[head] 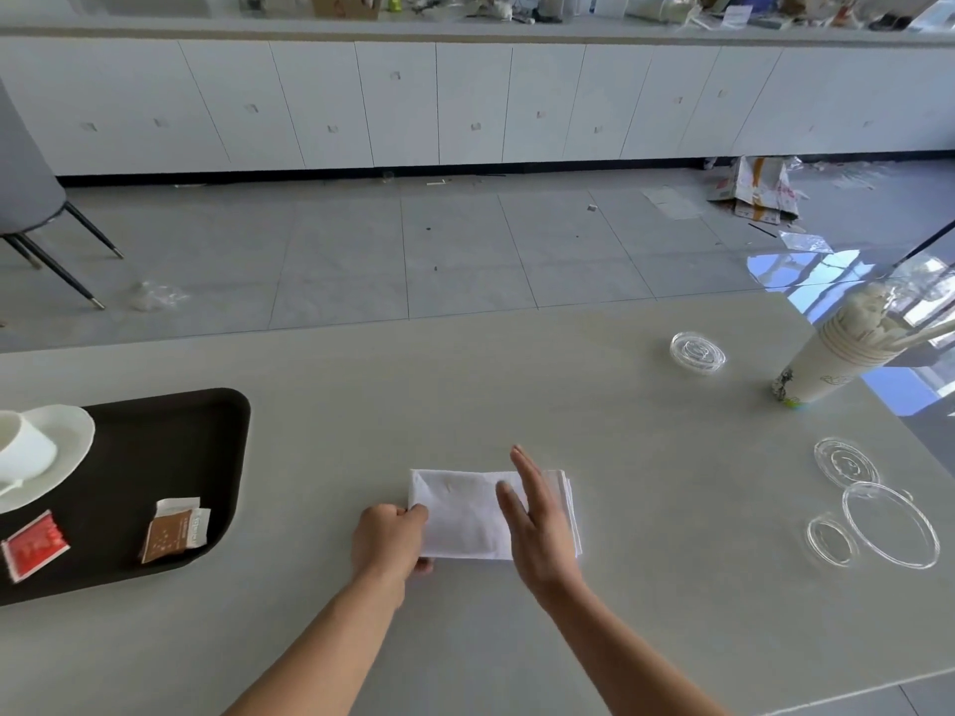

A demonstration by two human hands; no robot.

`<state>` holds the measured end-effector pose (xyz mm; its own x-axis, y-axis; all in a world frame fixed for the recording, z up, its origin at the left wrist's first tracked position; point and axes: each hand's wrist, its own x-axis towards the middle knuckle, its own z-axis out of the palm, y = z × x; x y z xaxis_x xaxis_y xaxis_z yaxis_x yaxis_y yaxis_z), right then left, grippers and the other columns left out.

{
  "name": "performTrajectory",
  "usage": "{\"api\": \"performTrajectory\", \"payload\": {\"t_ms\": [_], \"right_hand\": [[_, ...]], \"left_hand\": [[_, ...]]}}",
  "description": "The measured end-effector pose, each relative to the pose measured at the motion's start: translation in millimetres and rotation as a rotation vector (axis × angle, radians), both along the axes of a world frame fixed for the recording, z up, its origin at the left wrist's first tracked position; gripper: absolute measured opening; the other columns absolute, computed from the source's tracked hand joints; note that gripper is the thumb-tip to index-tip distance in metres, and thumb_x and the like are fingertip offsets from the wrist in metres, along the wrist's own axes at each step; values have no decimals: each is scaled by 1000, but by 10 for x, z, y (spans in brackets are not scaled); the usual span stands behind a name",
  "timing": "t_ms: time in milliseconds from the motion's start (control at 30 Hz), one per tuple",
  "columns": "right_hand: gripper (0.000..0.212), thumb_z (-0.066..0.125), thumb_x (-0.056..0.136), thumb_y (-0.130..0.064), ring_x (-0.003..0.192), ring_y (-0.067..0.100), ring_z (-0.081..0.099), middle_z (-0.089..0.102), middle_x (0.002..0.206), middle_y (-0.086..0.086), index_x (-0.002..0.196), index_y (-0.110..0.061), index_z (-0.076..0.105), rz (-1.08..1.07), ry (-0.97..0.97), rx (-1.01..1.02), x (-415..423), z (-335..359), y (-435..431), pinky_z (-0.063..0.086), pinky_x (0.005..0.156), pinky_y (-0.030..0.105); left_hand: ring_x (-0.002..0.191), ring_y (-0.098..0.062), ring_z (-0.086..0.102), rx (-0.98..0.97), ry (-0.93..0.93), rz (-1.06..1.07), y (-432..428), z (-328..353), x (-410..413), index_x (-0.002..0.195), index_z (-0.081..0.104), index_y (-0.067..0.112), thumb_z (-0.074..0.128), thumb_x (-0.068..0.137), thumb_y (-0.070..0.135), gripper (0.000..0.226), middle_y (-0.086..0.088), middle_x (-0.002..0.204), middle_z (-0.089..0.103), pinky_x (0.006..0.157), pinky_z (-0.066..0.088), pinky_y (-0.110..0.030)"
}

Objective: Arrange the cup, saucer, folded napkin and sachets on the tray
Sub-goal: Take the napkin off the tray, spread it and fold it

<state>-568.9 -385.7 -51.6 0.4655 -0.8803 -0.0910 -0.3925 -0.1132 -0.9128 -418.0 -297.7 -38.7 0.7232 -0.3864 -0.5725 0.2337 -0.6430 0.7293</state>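
The left hand [391, 535] has its fingers curled and pinches the left edge of the folded napkin [460, 514], thumb and fingertips closed on the cloth near its upper left corner. The right hand [537, 524] is flat with straight, slightly spread fingers over the napkin's right half. Whether it presses the cloth or hangs just above it cannot be told. The napkin lies flat on the table [465, 395] as a white rectangle. Its layered edges show at the right side, past the right hand.

Left of the napkin a wide strip of bare tabletop runs up to the right rim of the dark tray [206, 457], so napkin and tray are well apart. On the tray, a brown sachet [173, 532] lies close inside the near right corner. A red sachet [33, 545] lies further left, near the picture's edge. Behind them a white cup [26, 447] sits on a white saucer [72, 431], both cut off at the left. The tray's middle is bare between the saucer and the brown sachet.

To the right, clear lids [890, 524] lie scattered near the table's right edge, and a stack of paper cups [837, 354] stands beyond them. Bare tabletop also stretches from the napkin to the far edge.
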Motion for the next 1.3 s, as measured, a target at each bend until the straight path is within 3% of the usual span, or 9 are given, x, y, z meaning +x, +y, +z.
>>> {"api": "performTrajectory", "payload": {"t_ms": [67,167,600,800,867,967,1100,1200,1300], "right_hand": [[57,54,92,-54,137,-7,38,45,149,-21,144,-33,47,-96,-321,403,211,65,78,34,107,16],[52,55,97,-46,128,-6,46,51,143,-20,144,-25,50,-191,-443,616,347,-13,88,33,111,23],[29,56,100,-25,124,5,58,68,127,-9,126,-17,65,-291,-632,755,284,21,198,40,110,28],[33,52,92,4,97,16,71,76,102,-3,104,-17,75,-613,-336,244,-306,125,23,52,83,27],[30,55,89,0,93,18,67,71,100,-9,102,-20,73,-622,-8,46,-487,131,-44,47,77,28],[12,58,88,-12,70,20,56,65,80,-3,82,-17,66,-462,224,86,-618,75,-159,43,65,33],[15,51,86,-13,57,19,34,47,60,10,74,-5,48,-349,250,121,-646,26,-223,29,54,33],[14,52,87,-11,59,19,50,66,72,15,79,-6,62,-385,127,251,-679,37,-267,38,58,33],[20,54,90,-10,64,22,65,73,76,7,80,-16,70,-432,-16,362,-721,36,-303,52,64,38]], "left_hand": [[50,-36,67,-52,90,30,17,-14,1,65,61,-4,58,78,9,19,-19,62,66,49,59,-49],[54,-37,68,-63,117,45,38,-19,-15,69,59,-3,64,82,5,16,-22,72,66,49,59,-43],[63,-25,65,-121,-186,-95,40,292,-198,69,67,17,58,76,23,13,-2,62,66,58,60,-47],[71,-18,66,-218,-188,-89,-45,462,-388,83,70,29,59,73,19,17,9,69,69,67,60,-46],[73,-19,65,-255,-209,-105,-107,500,-463,87,71,29,59,70,22,21,7,71,69,67,58,-40],[73,-16,64,-263,-286,-154,-238,529,-613,91,73,26,63,72,20,22,6,71,68,67,50,-32],[71,-16,58,-259,-455,-272,-434,508,-827,78,68,19,66,72,14,8,4,68,62,67,50,-36],[68,-21,49,-206,-587,-401,-581,406,-989,66,50,15,63,72,9,15,0,65,52,61,41,-35],[79,-22,59,-188,-646,-504,-679,255,-1116,89,68,17,65,77,8,16,0,83,61,68,43,-29]]}}
